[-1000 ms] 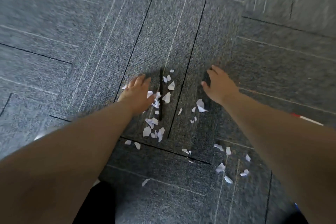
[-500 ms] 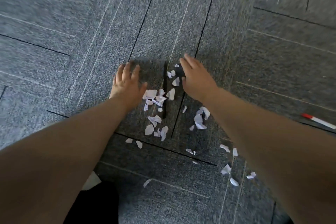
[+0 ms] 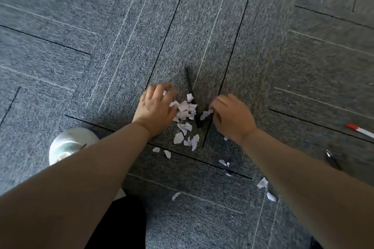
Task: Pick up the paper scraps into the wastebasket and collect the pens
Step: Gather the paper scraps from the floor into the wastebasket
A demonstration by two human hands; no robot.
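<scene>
Paper scraps [image 3: 185, 112] lie heaped mid-carpet [image 3: 101, 46] over a black pen [image 3: 190, 87], between both hands. Left hand [image 3: 154, 108] cups loosely against the pile, fingers curled, grasping nothing firmly; right hand [image 3: 232, 116] pinches one scrap. Scraps look featherlight and flimsy, best scooped together. Strays, a red-capped pen [image 3: 359, 130] and another dark pen [image 3: 333, 159] lie rightward; open carpet all around.

Grey carpet floor [image 3: 202, 26] bears paper scraps [image 3: 185, 110], pens [image 3: 190, 85], wastebasket [image 3: 70, 143].

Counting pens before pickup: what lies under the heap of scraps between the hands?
A black pen runs under the scrap heap; its upper end shows, its middle is covered.
</scene>
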